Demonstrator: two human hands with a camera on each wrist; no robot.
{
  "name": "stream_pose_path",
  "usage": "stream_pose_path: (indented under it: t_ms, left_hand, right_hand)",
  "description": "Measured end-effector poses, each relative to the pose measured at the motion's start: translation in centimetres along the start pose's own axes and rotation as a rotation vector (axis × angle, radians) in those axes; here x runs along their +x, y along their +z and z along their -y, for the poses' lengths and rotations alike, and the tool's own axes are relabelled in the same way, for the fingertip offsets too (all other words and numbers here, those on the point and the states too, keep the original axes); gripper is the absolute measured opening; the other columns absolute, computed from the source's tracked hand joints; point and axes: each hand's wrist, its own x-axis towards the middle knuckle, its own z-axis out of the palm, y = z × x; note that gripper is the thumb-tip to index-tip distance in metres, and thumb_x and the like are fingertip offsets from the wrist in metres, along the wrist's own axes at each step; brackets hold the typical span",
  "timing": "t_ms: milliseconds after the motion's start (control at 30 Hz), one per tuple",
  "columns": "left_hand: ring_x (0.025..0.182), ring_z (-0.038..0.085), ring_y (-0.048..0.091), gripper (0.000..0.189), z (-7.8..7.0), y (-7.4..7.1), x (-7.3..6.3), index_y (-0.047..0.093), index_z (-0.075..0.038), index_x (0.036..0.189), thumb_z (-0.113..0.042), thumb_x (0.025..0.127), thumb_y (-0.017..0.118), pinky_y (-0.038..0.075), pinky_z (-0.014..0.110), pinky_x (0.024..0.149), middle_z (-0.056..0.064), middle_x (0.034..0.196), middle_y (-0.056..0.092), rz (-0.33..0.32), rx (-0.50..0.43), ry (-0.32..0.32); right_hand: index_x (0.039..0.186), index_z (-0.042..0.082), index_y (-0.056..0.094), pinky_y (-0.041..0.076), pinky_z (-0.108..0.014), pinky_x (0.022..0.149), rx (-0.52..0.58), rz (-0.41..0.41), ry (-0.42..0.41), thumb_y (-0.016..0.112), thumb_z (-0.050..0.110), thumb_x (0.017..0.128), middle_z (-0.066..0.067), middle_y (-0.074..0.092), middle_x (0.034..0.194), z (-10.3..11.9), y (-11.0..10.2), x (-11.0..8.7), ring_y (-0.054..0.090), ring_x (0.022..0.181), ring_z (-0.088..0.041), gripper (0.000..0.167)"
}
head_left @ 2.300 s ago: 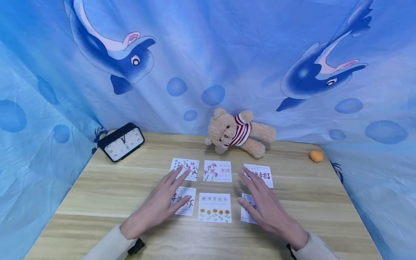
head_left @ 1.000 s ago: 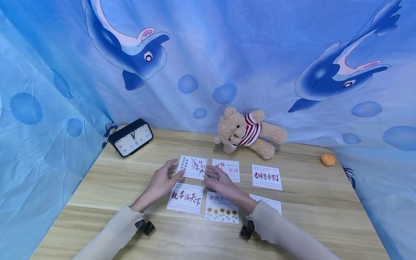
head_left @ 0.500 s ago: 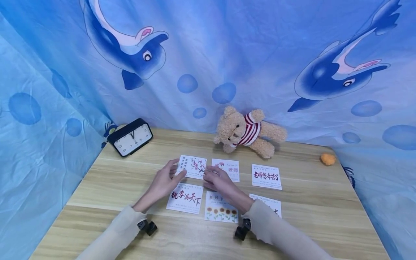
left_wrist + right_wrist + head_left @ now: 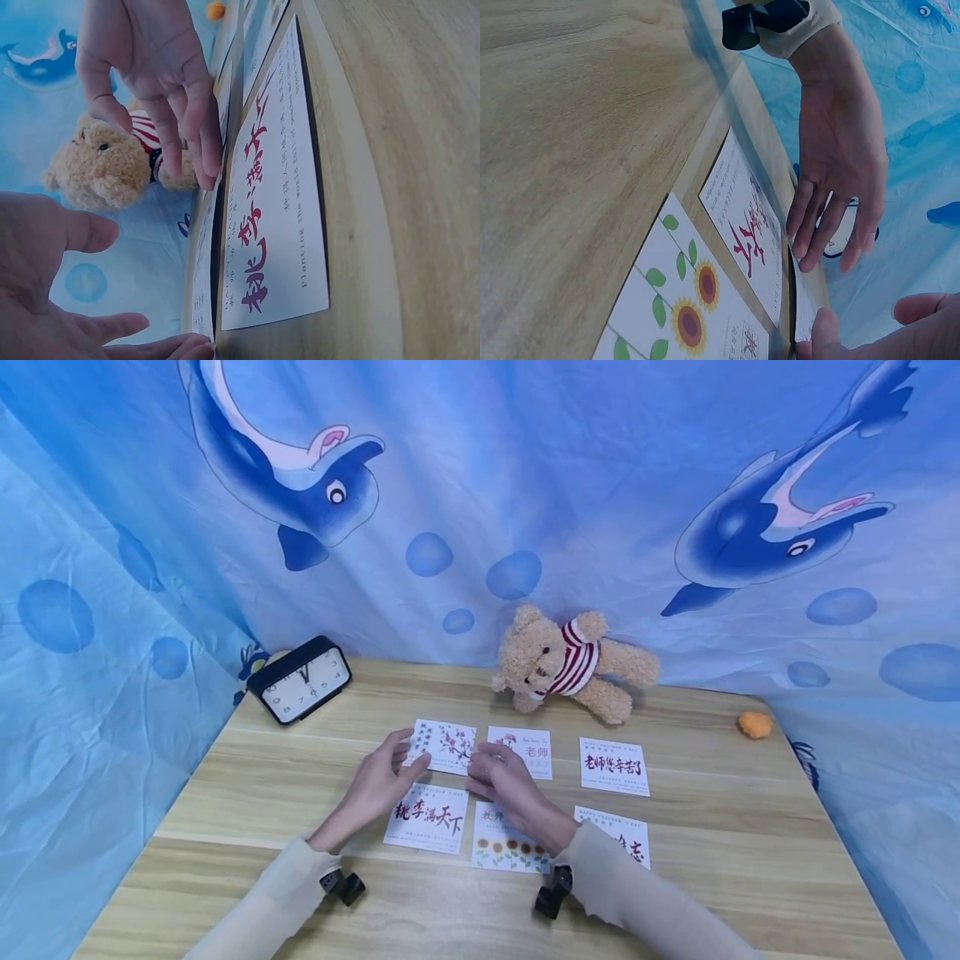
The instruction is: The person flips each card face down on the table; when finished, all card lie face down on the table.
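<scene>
A white card with pink blossoms lies at the back left of two rows of cards. My left hand is at its left edge, fingertips touching or very near it, fingers loosely bent. From the other side my right hand reaches the card's right edge with its fingertips, partly covering the carnation card and the sunflower card. Both hands look relaxed in the left wrist view, where a card with red lettering lies nearest. In the right wrist view the left fingers extend down to the blossom card.
Two more lettered cards lie at the right, one behind and one in front. A black clock stands back left, a teddy bear lies at the back, and a small orange object sits back right.
My right hand has moved left from the right-hand cards to the blossom card, and my left hand has drawn to its left edge. In the last second both have stayed nearly still.
</scene>
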Motion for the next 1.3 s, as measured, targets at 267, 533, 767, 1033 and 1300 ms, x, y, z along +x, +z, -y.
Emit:
stream_pose_path:
  t_ms: [267, 533, 767, 1033, 1300]
  left_hand:
    - [0.145, 0.047, 0.048, 0.066, -0.6, 0.4, -0.3, 0.043, -0.007, 0.156, -0.043, 0.104, 0.061, 0.041, 0.063, 0.119, 0.027, 0.159, 0.047, 0.02, 0.079, 0.03]
    - [0.15, 0.046, 0.042, 0.076, -1.6, 0.8, -0.7, 0.042, -0.005, 0.157, -0.058, 0.104, 0.054, 0.038, 0.064, 0.122, 0.025, 0.161, 0.044, 0.031, 0.12, 0.02]
    - [0.145, 0.046, 0.048, 0.082, -2.2, 0.9, -0.7, 0.045, -0.007, 0.156, -0.07, 0.102, 0.044, 0.043, 0.064, 0.117, 0.024, 0.158, 0.049, 0.019, 0.113, 0.006]
    - [0.134, 0.04, 0.061, 0.075, -2.7, 0.8, -0.6, 0.057, -0.013, 0.146, -0.071, 0.101, 0.046, 0.054, 0.058, 0.107, 0.016, 0.151, 0.059, 0.006, 0.077, 0.032]
    - [0.112, 0.033, 0.074, 0.052, -3.3, 0.8, -0.5, 0.063, -0.014, 0.137, -0.054, 0.105, 0.055, 0.062, 0.05, 0.096, 0.013, 0.133, 0.071, -0.026, -0.049, 0.093]
  right_hand:
    - [0.155, 0.001, 0.037, 0.057, -0.04, 0.109, 0.02, -0.019, -0.01, 0.056, 0.01, 0.102, -0.025, 0.05, 0.149, 0.4, -0.2, 0.1, 0.064, 0.122, -0.03, 0.058]
    - [0.156, 0.002, 0.036, 0.058, -0.037, 0.107, 0.018, 0.011, -0.064, 0.048, 0.013, 0.107, -0.025, 0.061, 0.143, 1.2, 0.1, 0.3, 0.07, 0.117, -0.024, 0.051]
    - [0.156, 0.003, 0.038, 0.06, -0.033, 0.102, 0.019, 0.073, -0.083, 0.041, 0.012, 0.109, -0.025, 0.064, 0.138, 1.6, 0.6, 0.7, 0.073, 0.108, -0.02, 0.048]
    - [0.151, 0.001, 0.047, 0.062, -0.032, 0.099, 0.0, 0.087, -0.074, 0.049, 0.015, 0.11, -0.017, 0.067, 0.125, 1.6, 1.3, 1.5, 0.073, 0.098, -0.014, 0.044]
    - [0.148, 0.004, 0.053, 0.062, -0.034, 0.098, -0.042, 0.076, -0.075, 0.062, 0.024, 0.105, -0.017, 0.069, 0.132, 1.2, 1.9, 2.1, 0.075, 0.1, -0.014, 0.048]
